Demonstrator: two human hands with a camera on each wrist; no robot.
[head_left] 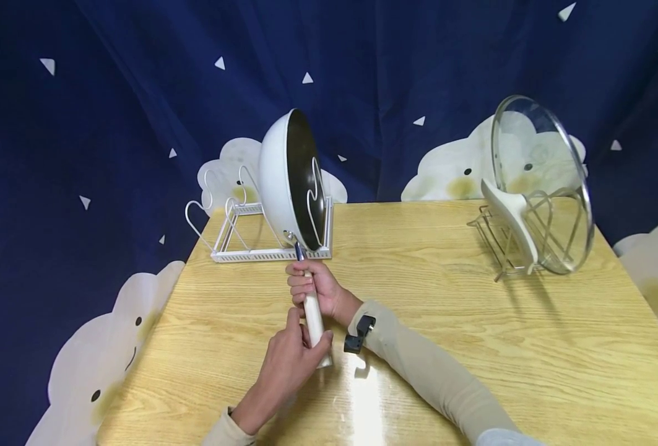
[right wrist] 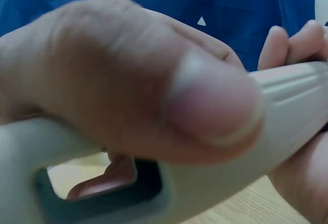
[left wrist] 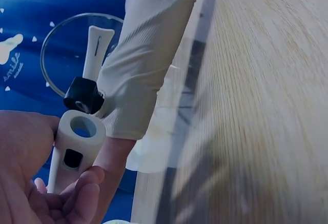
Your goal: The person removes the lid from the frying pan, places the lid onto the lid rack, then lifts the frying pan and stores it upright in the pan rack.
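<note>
Both hands on the frying pan (head_left: pixel 292 179) handle (head_left: pixel 313 316). Pan is white outside, dark inside, standing on edge in the white wire rack (head_left: pixel 234 238), at the rack's right end, dark face toward the right. Rack sits at the far left part of the wooden worktop (head_left: pixel 429 297).

Right hand (head_left: pixel 314 288) is wrapped around the upper part of the cream handle, just below the metal neck where it joins the pan, fingers curled over it. Left hand (head_left: pixel 290 362) grips the lower end of the same handle, thumb on top, just below the right hand. Handle slopes down from the pan toward the person, its tip near the worktop; cannot tell if it touches.

Left wrist view: handle end (left wrist: pixel 77 147) with its hanging hole shows between the left hand's palm (left wrist: pixel 20 167) and fingers; beige sleeve (left wrist: pixel 141 55) of the right arm and a black wrist mount (left wrist: pixel 82 96) behind it. Right wrist view: thumb (right wrist: pixel 205 101) pressed flat on the handle (right wrist: pixel 287 111), very close and blurred.

Glass lid (head_left: pixel 540 183) with a white handle stands tilted in a metal wire rack (head_left: pixel 507 238) at the far right of the worktop, well apart from the hands. Dark blue curtain (head_left: pixel 111 124) with white triangles and cloud faces behind.
</note>
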